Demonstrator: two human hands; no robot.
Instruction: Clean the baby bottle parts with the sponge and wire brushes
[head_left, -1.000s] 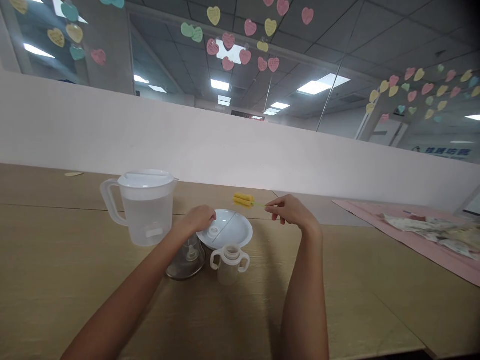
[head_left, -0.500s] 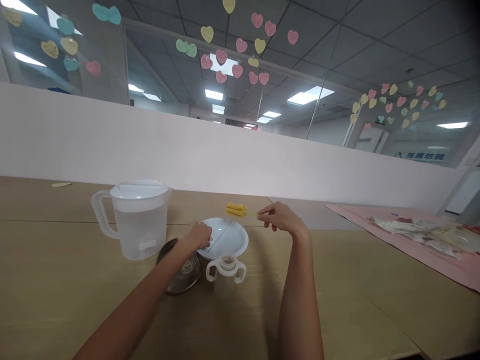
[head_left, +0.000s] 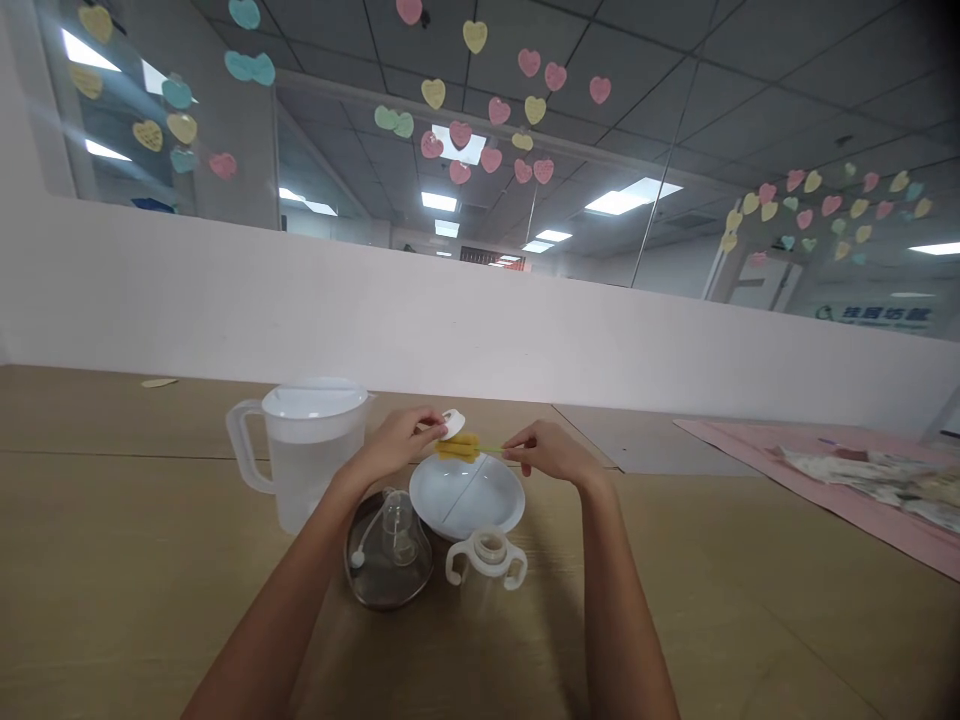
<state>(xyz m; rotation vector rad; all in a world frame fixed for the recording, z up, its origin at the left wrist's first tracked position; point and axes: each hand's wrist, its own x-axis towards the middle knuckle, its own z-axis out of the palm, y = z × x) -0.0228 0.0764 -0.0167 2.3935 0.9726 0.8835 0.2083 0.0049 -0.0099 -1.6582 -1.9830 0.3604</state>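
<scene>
My left hand (head_left: 405, 438) pinches a small white bottle collar (head_left: 454, 422) above the far rim of a white bowl (head_left: 466, 500). A yellow sponge brush (head_left: 456, 448) lies level just below the collar, touching it or very close. Its thin handle is gripped by the fingertips of my right hand (head_left: 547, 450). In front of the bowl stands a clear baby bottle (head_left: 486, 575) with two white handles and an uncapped top. Left of it, a metal dish (head_left: 375, 590) holds a clear nipple (head_left: 397, 512) and a straw with a small end piece.
A lidded, translucent pitcher (head_left: 311, 455) of water stands left of the bowl, beside my left forearm. At the far right, a pink cloth (head_left: 757, 448) carries plastic packets (head_left: 847, 472). A white wall (head_left: 465, 325) rises behind the table, with glass above.
My left hand has come up from the bowl with the white collar. The sponge brush has come lower, close beneath the collar. The camera view has shifted slightly left.
</scene>
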